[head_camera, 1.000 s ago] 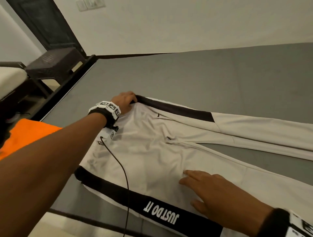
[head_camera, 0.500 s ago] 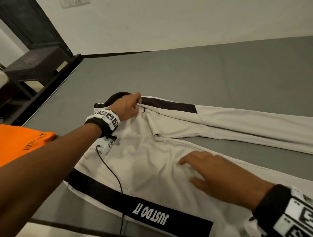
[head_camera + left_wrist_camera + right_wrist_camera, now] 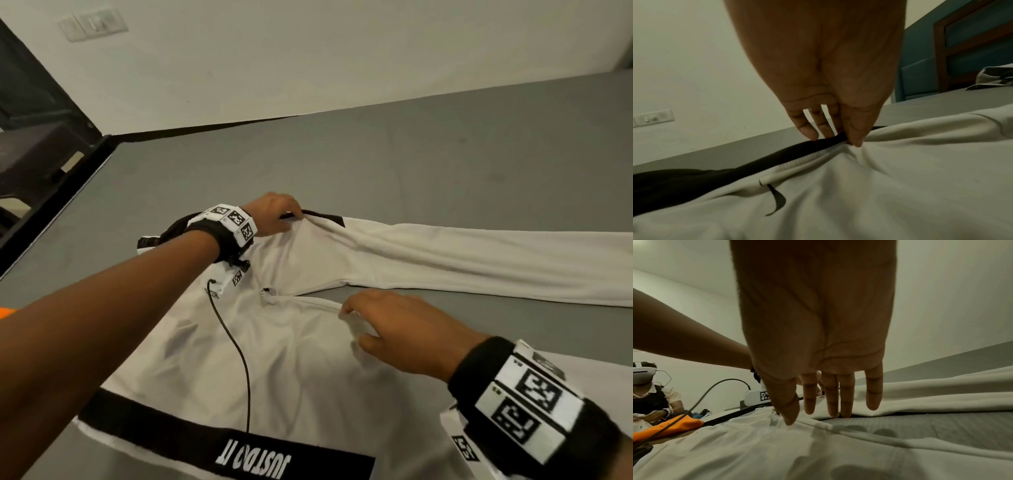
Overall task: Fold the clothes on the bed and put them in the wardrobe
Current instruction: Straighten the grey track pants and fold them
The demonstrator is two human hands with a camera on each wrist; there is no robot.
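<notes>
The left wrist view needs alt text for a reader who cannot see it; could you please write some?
Seen from the wrist, the left hand pinches the black side stripe of pale grey track trousers lying on a grey bed sheet, bunching the cloth under its grip. A dark swoosh logo shows nearby; behind are a cream wall and a teal panel with a wooden frame.
</notes>
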